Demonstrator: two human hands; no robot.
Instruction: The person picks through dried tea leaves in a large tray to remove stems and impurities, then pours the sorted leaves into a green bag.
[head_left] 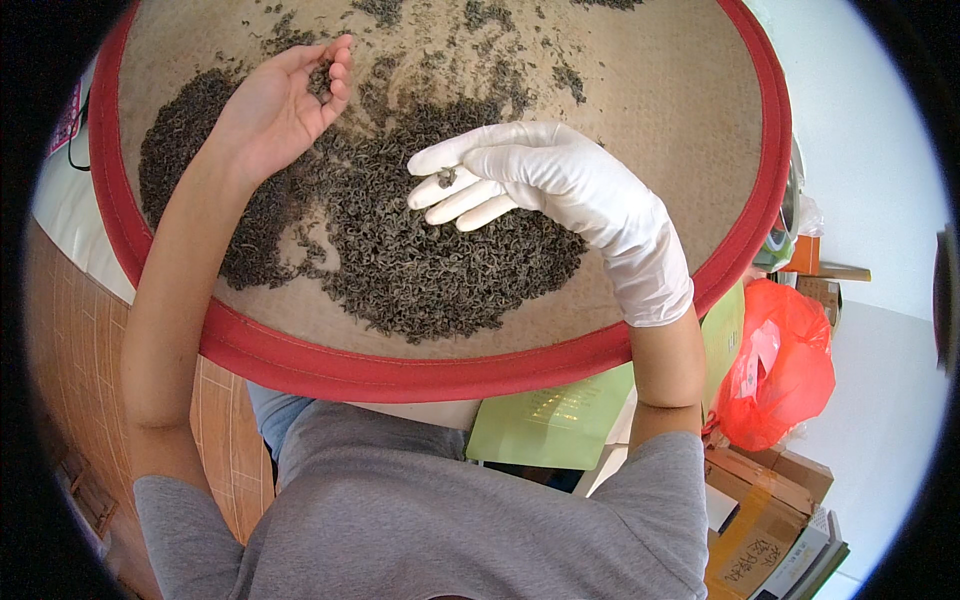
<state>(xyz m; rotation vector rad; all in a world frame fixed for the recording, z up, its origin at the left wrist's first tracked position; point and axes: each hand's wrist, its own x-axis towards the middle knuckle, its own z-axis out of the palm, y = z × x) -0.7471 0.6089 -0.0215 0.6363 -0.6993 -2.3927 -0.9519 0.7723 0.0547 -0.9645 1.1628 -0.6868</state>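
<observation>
Left hand cups dried leaves; gloved right hand, half-open, bears a fragment above the heap, toward the tray's worker-side rim.

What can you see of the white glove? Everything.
The white glove looks like thin rubber, fairly smooth on the fingers, wrinkled toward the cuff, which ends on the forearm. It covers the right hand, fingers extended leftward, slightly bent, over the dark leaf pile. A small leaflike piece shows at the fingers; pinched or resting, unclear.
</observation>
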